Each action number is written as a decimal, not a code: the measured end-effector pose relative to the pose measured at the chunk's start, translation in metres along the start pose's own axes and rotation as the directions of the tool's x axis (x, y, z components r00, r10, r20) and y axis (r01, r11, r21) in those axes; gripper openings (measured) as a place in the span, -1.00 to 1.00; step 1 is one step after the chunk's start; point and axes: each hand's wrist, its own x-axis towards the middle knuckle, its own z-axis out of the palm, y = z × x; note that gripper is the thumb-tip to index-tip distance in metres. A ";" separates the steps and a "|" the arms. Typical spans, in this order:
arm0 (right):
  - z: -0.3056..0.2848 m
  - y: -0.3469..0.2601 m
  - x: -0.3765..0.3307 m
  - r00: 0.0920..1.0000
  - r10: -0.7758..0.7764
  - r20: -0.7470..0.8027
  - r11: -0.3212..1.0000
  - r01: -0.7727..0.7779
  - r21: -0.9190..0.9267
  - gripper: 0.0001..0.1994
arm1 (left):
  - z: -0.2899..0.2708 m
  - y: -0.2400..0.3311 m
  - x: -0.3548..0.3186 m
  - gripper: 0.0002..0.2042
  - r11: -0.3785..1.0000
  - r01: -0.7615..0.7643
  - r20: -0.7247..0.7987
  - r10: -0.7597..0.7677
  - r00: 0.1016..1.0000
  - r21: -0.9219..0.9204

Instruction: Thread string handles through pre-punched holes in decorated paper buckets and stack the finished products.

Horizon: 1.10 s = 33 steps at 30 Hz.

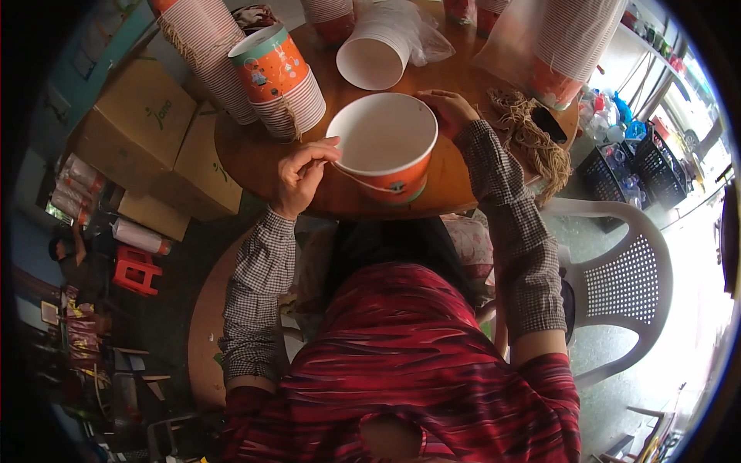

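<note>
Round brown varnished wooden desk [251, 166], curved front edge just ahead of the person's lap. Orange printed paper bucket with a white inside and teal base band [384, 143] is over the front part of the desk, near that edge, between both hands. Bare wood lies left of it and in a narrow strip to its right.

Behind, room is tight: a stack of white paper buckets lying on its side [373, 60] sits close to the far rim. A tall stack of nested orange-and-white buckets [287, 92] stands left, a loose tan string bundle [532, 135] right, near the desk's edge.

Bucket's mouth faces up, toward the camera; long axis roughly vertical, base downward. Can't tell if the base touches the desk.

Left hand [303, 174]: fingers part-curled, tips at the left rim; can't tell whether they pinch it. Right hand [449, 112]: bent around the far right side, fingertips partly hidden; grip can't be told.
</note>
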 end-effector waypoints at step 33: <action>0.010 0.035 -0.114 0.979 -0.172 -0.113 0.984 0.176 0.032 -0.89 | 0.115 0.067 0.076 -0.68 0.936 -0.035 0.157 -0.022 0.987 0.351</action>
